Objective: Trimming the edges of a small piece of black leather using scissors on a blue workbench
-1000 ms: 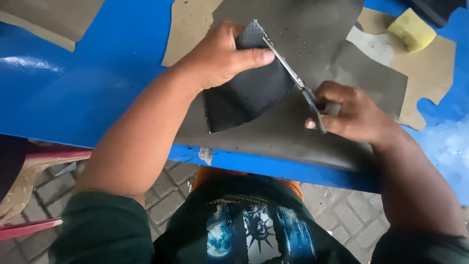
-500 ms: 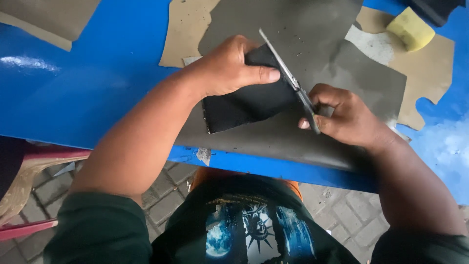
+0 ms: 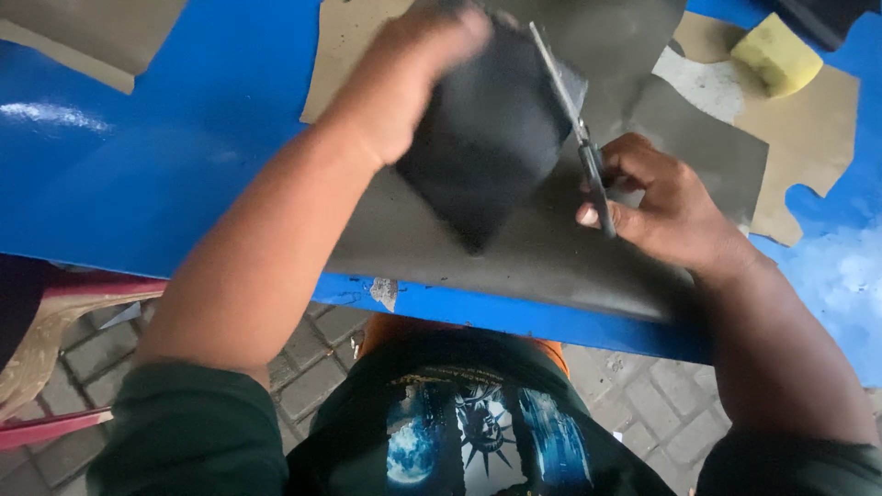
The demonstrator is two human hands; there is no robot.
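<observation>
A dark sheet [image 3: 487, 138] is held up in the left hand [image 3: 404, 83], whose fingers are closed on its upper left part; the hand is blurred, so the exact grip cannot be told. The sheet hangs tilted, with one corner pointing down toward the person's body and its right edge lying along the blades. A pair of scissors [image 3: 574, 119] is gripped in the right hand [image 3: 661, 197], the fingers closed around the handles. The long axis of the scissors runs from the right hand, away from the body and slightly to the left, so the tip is near the top right corner of the sheet. Whether the blades are parted cannot be seen.

The sheet lies between both hands, just left of the right hand. Under it a larger grey sheet [image 3: 551, 257] is spread on the blue table [image 3: 184, 165]. A yellow sponge [image 3: 776, 53] lies well apart, at the far right.
</observation>
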